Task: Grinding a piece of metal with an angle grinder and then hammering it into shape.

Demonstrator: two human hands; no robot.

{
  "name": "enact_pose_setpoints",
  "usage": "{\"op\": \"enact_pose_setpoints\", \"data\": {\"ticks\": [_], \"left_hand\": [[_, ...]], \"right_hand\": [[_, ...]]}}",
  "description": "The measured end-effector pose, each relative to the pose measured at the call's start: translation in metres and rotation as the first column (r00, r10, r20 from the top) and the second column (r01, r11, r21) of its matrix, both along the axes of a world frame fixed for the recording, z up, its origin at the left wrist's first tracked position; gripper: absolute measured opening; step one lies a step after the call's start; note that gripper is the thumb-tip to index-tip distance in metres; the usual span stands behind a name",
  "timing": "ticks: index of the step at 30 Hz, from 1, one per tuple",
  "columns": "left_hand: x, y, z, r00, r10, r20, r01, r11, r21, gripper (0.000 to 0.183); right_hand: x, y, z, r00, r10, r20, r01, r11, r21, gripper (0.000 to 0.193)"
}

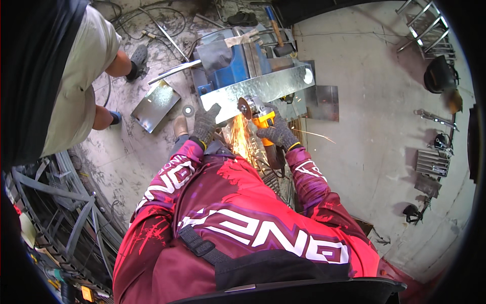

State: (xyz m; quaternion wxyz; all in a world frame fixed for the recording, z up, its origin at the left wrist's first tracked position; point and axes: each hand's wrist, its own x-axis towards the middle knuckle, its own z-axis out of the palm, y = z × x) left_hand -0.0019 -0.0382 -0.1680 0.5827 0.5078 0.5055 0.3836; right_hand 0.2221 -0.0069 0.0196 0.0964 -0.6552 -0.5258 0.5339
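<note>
A long shiny sheet-metal strip (276, 85) lies slanted across a blue bench vise (234, 70). My left hand (205, 123), in a grey knit glove, grips the strip's near left corner. In my right hand (279, 134), gloved the same way, is a yellow and black angle grinder (264, 121). Its reddish-brown disc (245, 108) meets the strip's near edge. Orange sparks (240, 137) stream from there down toward my lap, and a few fly to the right. My right palm and the fingers' undersides are hidden behind the tool.
A hammer (276, 31) lies behind the vise. Another person's legs (104, 116) stand close at left, near a loose metal plate (156, 105). Metal bars (76, 197) are heaped at lower left. A metal rack (429, 33) and a slatted metal piece (433, 163) are at right.
</note>
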Motion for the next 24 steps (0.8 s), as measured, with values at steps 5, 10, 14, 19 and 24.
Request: {"op": "enact_pose_setpoints", "data": {"ticks": [5, 10, 14, 19, 24], "left_hand": [[0.006, 0.004, 0.015, 0.675, 0.492, 0.55, -0.084, 0.792, -0.605, 0.044], [0.007, 0.003, 0.008, 0.93, 0.25, 0.27, -0.23, 0.968, -0.102, 0.039], [0.003, -0.004, 0.046, 0.764, 0.424, 0.487, -0.267, 0.894, -0.359, 0.036], [-0.004, 0.0, 0.076, 0.669, 0.51, 0.541, -0.226, 0.833, -0.505, 0.032], [-0.003, 0.004, 0.059, 0.771, 0.451, 0.45, -0.212, 0.848, -0.486, 0.027]], "right_hand": [[0.0, 0.004, -0.002, 1.0, -0.021, -0.011, 0.021, 1.0, -0.001, 0.097], [-0.002, 0.01, -0.002, 0.999, -0.03, -0.038, 0.029, 0.999, -0.027, 0.096], [-0.002, 0.009, -0.001, 1.0, 0.007, -0.025, -0.007, 1.0, 0.007, 0.096], [0.001, 0.005, -0.003, 1.0, 0.028, -0.003, -0.027, 1.0, 0.015, 0.096], [0.003, 0.006, -0.009, 1.0, -0.002, -0.024, 0.003, 1.0, 0.017, 0.097]]}}
